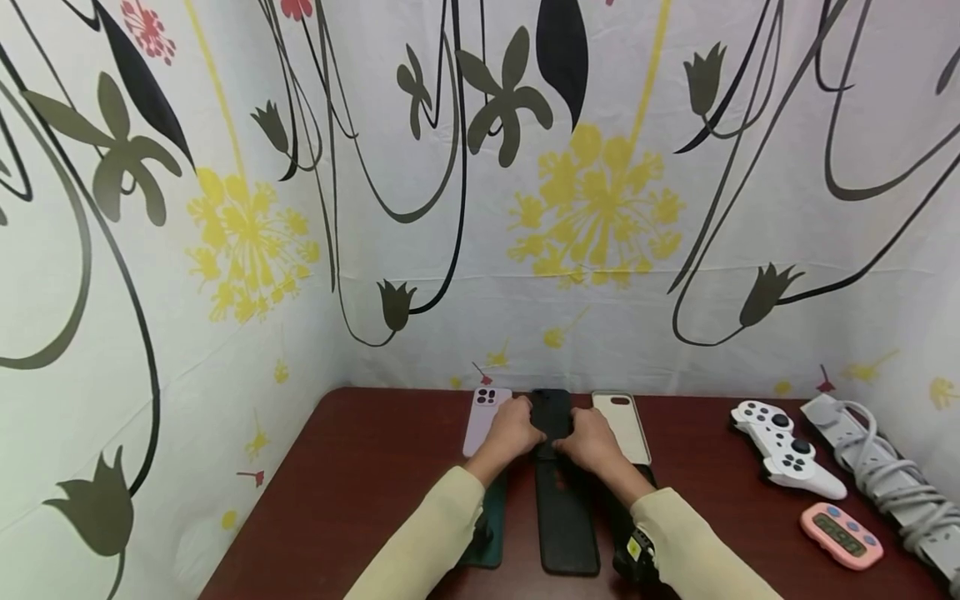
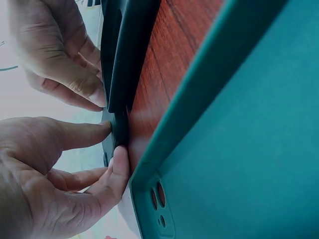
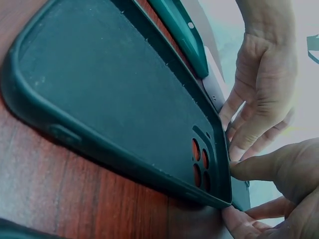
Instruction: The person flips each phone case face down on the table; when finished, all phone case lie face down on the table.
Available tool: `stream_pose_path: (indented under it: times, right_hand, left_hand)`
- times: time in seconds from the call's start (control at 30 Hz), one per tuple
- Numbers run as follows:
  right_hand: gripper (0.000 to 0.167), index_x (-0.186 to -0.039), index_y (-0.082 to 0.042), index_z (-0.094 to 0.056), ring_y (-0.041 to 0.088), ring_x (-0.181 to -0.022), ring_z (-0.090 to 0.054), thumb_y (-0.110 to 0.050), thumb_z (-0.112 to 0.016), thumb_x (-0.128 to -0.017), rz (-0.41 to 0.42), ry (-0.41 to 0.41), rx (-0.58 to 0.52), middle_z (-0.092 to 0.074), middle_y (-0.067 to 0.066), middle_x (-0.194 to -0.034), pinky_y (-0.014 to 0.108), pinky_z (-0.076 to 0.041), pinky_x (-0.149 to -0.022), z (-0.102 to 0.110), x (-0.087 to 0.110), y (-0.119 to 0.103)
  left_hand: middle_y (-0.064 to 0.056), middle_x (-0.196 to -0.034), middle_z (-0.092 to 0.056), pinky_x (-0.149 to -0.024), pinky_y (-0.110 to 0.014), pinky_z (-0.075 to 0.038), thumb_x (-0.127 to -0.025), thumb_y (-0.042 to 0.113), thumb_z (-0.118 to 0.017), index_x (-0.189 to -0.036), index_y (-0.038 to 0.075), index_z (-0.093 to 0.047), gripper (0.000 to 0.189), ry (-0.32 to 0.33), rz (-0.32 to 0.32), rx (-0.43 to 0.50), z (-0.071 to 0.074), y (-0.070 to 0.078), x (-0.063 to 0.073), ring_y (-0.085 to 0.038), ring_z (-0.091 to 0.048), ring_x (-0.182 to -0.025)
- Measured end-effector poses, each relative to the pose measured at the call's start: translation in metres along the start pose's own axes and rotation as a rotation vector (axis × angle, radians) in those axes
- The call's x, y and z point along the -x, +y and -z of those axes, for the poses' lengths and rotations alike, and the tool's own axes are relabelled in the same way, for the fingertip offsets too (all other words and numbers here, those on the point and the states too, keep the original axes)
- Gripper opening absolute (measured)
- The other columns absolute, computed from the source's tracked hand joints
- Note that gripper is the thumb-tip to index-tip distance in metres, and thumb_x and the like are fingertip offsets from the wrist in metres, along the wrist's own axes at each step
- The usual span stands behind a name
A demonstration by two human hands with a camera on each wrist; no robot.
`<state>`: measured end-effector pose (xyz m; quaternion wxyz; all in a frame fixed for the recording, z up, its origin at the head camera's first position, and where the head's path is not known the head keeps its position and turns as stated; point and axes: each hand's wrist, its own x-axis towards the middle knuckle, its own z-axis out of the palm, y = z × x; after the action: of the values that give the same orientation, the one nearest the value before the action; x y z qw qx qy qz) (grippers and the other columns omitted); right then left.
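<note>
Several phone cases lie in two rows on the table. My left hand [image 1: 513,429] and right hand [image 1: 590,437] pinch the black phone case [image 1: 552,412] at the middle of the back row, one from each side. Left of it lies a lilac case [image 1: 480,417] with camera holes, and right of it a cream case [image 1: 624,421]. Nearer me, a larger black case [image 3: 109,94] lies with its hollow side up, its far end right by my fingers. A teal case [image 2: 239,129], also hollow side up, lies below my left forearm.
A dark case [image 1: 647,473] is mostly hidden under my right forearm. To the right lie a white game controller [image 1: 787,450], a pink timer [image 1: 842,535] and a white power strip [image 1: 885,475] with its cord wound round. A flower-patterned cloth [image 1: 480,250] hangs behind the table.
</note>
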<state>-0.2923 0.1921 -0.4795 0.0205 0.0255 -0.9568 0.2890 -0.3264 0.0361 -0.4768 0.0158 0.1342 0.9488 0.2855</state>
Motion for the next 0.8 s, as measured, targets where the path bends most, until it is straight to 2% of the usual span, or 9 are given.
stream_pose_path:
  times: [0.27, 0.5, 0.57, 0.7, 0.8]
  right_hand:
    - [0.060, -0.133, 0.017, -0.061, 0.044, -0.107, -0.070, -0.014, -0.084, -0.088, 0.025, -0.015, -0.040, -0.070, 0.032, -0.120, 0.054, -0.061, -0.090, 0.003, 0.002, 0.004]
    - [0.053, -0.134, 0.011, -0.062, 0.035, -0.098, -0.071, -0.012, -0.081, -0.091, 0.051, 0.048, -0.077, -0.066, 0.028, -0.117, 0.049, -0.062, -0.082, 0.015, 0.009, 0.018]
    - [0.050, -0.135, 0.009, -0.062, 0.037, -0.100, -0.072, -0.012, -0.079, -0.092, 0.061, 0.067, -0.078, -0.067, 0.029, -0.119, 0.049, -0.062, -0.081, 0.021, 0.011, 0.024]
    - [0.046, -0.135, 0.008, -0.063, 0.041, -0.106, -0.072, -0.010, -0.075, -0.094, 0.068, 0.096, -0.092, -0.069, 0.029, -0.123, 0.052, -0.063, -0.082, 0.034, 0.013, 0.041]
    - [0.042, -0.133, 0.008, -0.064, 0.042, -0.105, -0.072, -0.009, -0.073, -0.095, 0.061, 0.129, -0.093, -0.070, 0.029, -0.120, 0.053, -0.062, -0.082, 0.041, 0.014, 0.055]
  left_hand:
    - [-0.020, -0.121, -0.069, -0.097, -0.046, -0.060, -0.088, 0.020, -0.088, -0.128, -0.003, -0.066, 0.051, -0.007, 0.008, -0.042, -0.001, 0.002, -0.002, -0.034, -0.066, -0.116]
    - [-0.020, -0.145, -0.059, -0.105, -0.045, -0.058, -0.090, 0.018, -0.085, -0.148, -0.003, -0.054, 0.068, 0.012, -0.039, -0.076, -0.005, 0.002, -0.001, -0.034, -0.060, -0.130]
    - [-0.019, -0.148, -0.056, -0.100, -0.046, -0.059, -0.090, 0.018, -0.086, -0.150, -0.001, -0.052, 0.072, 0.024, -0.040, -0.087, -0.004, 0.005, 0.000, -0.033, -0.061, -0.129]
    - [-0.016, -0.143, -0.060, -0.088, -0.045, -0.062, -0.089, 0.024, -0.086, -0.148, 0.005, -0.057, 0.068, 0.033, -0.016, -0.137, -0.002, 0.012, 0.001, -0.031, -0.064, -0.122]
    - [-0.014, -0.139, -0.063, -0.091, -0.043, -0.062, -0.091, 0.026, -0.085, -0.144, 0.008, -0.061, 0.061, 0.038, -0.046, -0.127, -0.004, 0.017, 0.000, -0.029, -0.065, -0.121]
